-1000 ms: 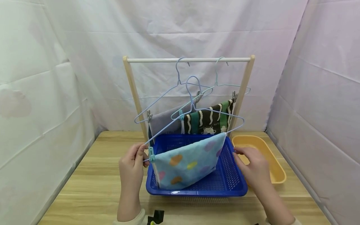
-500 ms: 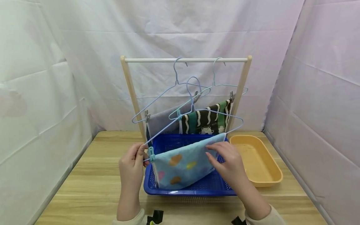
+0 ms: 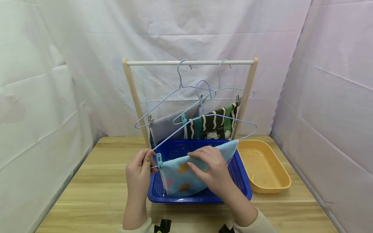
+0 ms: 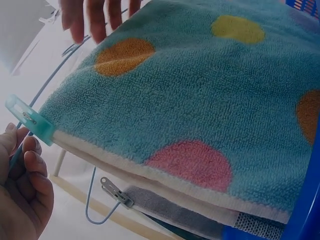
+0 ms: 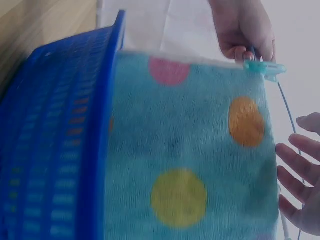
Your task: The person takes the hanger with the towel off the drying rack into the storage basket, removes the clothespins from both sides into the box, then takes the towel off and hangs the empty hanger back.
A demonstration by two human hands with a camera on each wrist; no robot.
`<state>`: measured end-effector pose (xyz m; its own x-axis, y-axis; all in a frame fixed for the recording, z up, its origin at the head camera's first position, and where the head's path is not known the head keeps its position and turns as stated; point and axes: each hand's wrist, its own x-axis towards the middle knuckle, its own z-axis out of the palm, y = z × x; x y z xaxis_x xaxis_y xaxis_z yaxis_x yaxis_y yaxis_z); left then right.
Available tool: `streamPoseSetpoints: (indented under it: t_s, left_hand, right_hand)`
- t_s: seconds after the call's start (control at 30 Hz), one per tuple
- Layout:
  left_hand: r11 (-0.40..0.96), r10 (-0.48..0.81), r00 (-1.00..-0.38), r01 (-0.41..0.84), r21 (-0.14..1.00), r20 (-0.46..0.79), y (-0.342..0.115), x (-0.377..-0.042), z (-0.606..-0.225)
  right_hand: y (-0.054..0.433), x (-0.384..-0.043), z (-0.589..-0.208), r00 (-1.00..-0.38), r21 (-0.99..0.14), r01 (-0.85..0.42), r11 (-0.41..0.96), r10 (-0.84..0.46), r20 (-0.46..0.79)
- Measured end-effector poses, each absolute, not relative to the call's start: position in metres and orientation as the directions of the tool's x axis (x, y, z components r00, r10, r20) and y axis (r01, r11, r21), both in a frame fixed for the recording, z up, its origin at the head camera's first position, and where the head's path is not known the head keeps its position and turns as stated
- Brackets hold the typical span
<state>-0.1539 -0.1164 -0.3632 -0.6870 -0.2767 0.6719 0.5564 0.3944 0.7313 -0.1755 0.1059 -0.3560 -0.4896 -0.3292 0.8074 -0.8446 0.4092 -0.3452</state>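
Note:
My left hand grips the left corner of a blue wire hanger. Over its lower bar hangs a light-blue towel with orange, pink and yellow spots, its bottom down in the blue basket. Close beside my left fingers, a teal clothespin clamps the towel to the bar. My right hand is in front of the towel at its top edge, covering part of it. In the right wrist view, the right fingers are loosely spread along that edge, pinching nothing.
Behind the basket stands a wooden drying rack with a white rail. Two hangers on it carry a grey towel and a dark striped towel, held by clips. At right sits a yellow tray with a small yellow item inside.
My right hand has moved left from the basket's right rim, across the towel, to its top edge near the middle. My left hand keeps its hold on the hanger.

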Motion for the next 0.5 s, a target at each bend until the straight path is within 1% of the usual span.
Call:
streamPoseSetpoints:
  t_s: [0.1, 0.23, 0.4, 0.5]
  left_hand:
    - [0.375, -0.273, -0.698, 0.557, 0.741, 0.663, -0.115, -0.153, -0.363]
    - [0.371, -0.258, -0.712, 0.551, 0.747, 0.653, -0.112, -0.153, -0.363]
    - [0.386, -0.253, -0.721, 0.536, 0.751, 0.645, -0.109, -0.153, -0.364]
    - [0.396, -0.245, -0.715, 0.543, 0.741, 0.655, -0.108, -0.154, -0.365]
  right_hand:
    - [0.098, -0.175, -0.354, -0.478, -0.347, -0.858, 0.379, -0.343, 0.809]
    - [0.089, -0.174, -0.352, -0.484, -0.356, -0.860, 0.366, -0.365, 0.795]
    - [0.082, -0.172, -0.353, -0.520, -0.385, -0.842, 0.379, -0.375, 0.768]
    - [0.078, -0.172, -0.353, -0.538, -0.397, -0.831, 0.390, -0.380, 0.753]
